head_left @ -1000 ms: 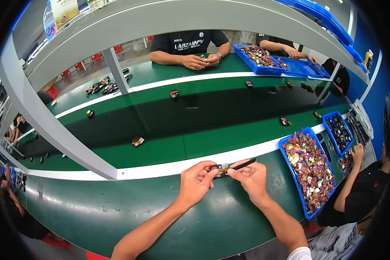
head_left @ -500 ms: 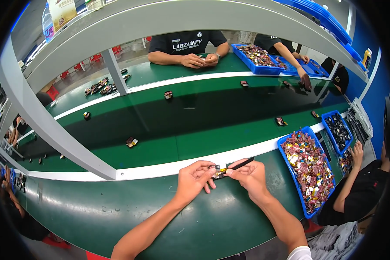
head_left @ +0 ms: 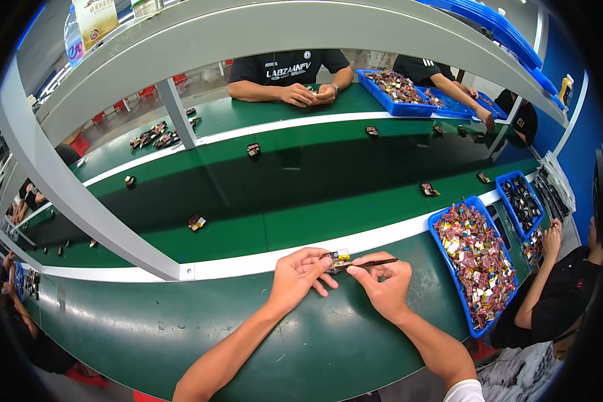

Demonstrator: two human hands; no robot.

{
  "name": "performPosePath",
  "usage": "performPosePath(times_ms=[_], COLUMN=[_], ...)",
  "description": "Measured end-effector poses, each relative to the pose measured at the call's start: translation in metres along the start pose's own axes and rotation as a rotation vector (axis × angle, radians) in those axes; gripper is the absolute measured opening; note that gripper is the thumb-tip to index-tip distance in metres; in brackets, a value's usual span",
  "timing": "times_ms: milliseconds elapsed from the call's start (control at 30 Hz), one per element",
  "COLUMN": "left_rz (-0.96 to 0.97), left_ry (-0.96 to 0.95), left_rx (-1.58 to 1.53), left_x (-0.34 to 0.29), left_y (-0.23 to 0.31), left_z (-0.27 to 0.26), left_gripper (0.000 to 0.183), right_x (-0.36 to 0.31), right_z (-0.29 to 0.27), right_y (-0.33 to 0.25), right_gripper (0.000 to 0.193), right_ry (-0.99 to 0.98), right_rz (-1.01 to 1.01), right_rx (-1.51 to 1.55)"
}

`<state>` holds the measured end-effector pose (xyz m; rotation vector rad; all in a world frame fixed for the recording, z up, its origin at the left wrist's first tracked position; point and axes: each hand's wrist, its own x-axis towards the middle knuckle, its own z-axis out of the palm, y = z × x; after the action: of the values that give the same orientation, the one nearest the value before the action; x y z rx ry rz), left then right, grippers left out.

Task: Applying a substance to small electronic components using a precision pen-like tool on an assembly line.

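Note:
My left hand (head_left: 293, 280) pinches a small black part with a yellow-and-silver piece (head_left: 342, 254) on it, just above the near bench edge. In my right hand (head_left: 390, 285) is a slim black tool that looks like tweezers (head_left: 376, 262). It lies nearly level, its tip at the lower side of the part. Fingers cover some of the part, so its exact kind does not show. Both forearms rest over the green bench (head_left: 234, 321).
A blue tray (head_left: 441, 244) heaped with small red, yellow and silver pieces stands at right; a smaller blue tray (head_left: 501, 189) holds black parts. Beyond the white rail, a green conveyor (head_left: 301, 224) carries scattered parts. A grey post (head_left: 87, 194) rises at left. Co-workers sit opposite and at right.
The tweezers have swung from slanting upward to nearly level, and the yellow piece shows more clearly. Parts on the conveyor have shifted slightly left. A far co-worker's hand has moved right.

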<state>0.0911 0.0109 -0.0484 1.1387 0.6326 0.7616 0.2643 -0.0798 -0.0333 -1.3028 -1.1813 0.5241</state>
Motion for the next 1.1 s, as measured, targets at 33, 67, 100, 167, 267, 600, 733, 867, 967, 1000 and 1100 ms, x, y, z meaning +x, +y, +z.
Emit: performPosePath(times_ms=[33, 67, 100, 167, 267, 600, 733, 867, 967, 1000, 1100], left_rz=[0.001, 0.003, 0.002, -0.005, -0.003, 0.000, -0.003, -0.018, -0.003, -0.004, 0.010], left_ry=[-0.001, -0.001, -0.002, -0.012, -0.010, -0.002, 0.002, 0.002, -0.003, -0.002, -0.001], left_rx=[0.000, 0.000, 0.000, 0.002, -0.002, -0.016, -0.007, -0.005, -0.012, -0.012, -0.013], left_x=[0.0001, 0.0000, 0.0001, 0.0004, -0.0004, -0.0015, -0.0005, -0.0004, 0.0001, -0.0004, -0.0016], left_y=[0.0007, 0.0013, 0.0016, 0.0019, 0.0012, 0.0016, 0.0008, 0.0028, 0.0010, 0.0008, 0.0004], left_z=[0.0003, 0.0003, 0.0006, 0.0008, 0.0001, 0.0011, -0.0010, -0.0003, 0.0009, 0.0009, 0.0013], left_gripper=[0.029, 0.029, 0.029, 0.030, 0.031, 0.032, 0.032, 0.032, 0.032, 0.032, 0.031], right_x=[0.0003, 0.0004, 0.0003, 0.0001, 0.0005, -0.0010, -0.0002, 0.0006, -0.0006, -0.0011, -0.0015], right_z=[-0.0003, -0.0004, 0.0000, 0.0016, 0.0029, -0.0001, 0.0029, 0.0026, 0.0012, 0.0013, 0.0017], right_y=[-0.0001, -0.0002, -0.0004, -0.0011, -0.0034, 0.0038, 0.0007, -0.0005, 0.0010, 0.0009, -0.0012], right_gripper=[0.011, 0.011, 0.011, 0.010, 0.010, 0.010, 0.009, 0.009, 0.009, 0.009, 0.010], right_ry=[0.000, 0.000, 0.001, 0.028, 0.041, 0.017, 0.027, 0.017, 0.013, 0.012, 0.001], right_rz=[-0.013, -0.026, -0.026, -0.026, -0.036, -0.036, -0.025, -0.014, 0.049, 0.050, 0.073], right_rx=[-0.011, -0.021, -0.022, -0.022, -0.019, -0.046, -0.018, -0.010, 0.051, 0.052, 0.075])
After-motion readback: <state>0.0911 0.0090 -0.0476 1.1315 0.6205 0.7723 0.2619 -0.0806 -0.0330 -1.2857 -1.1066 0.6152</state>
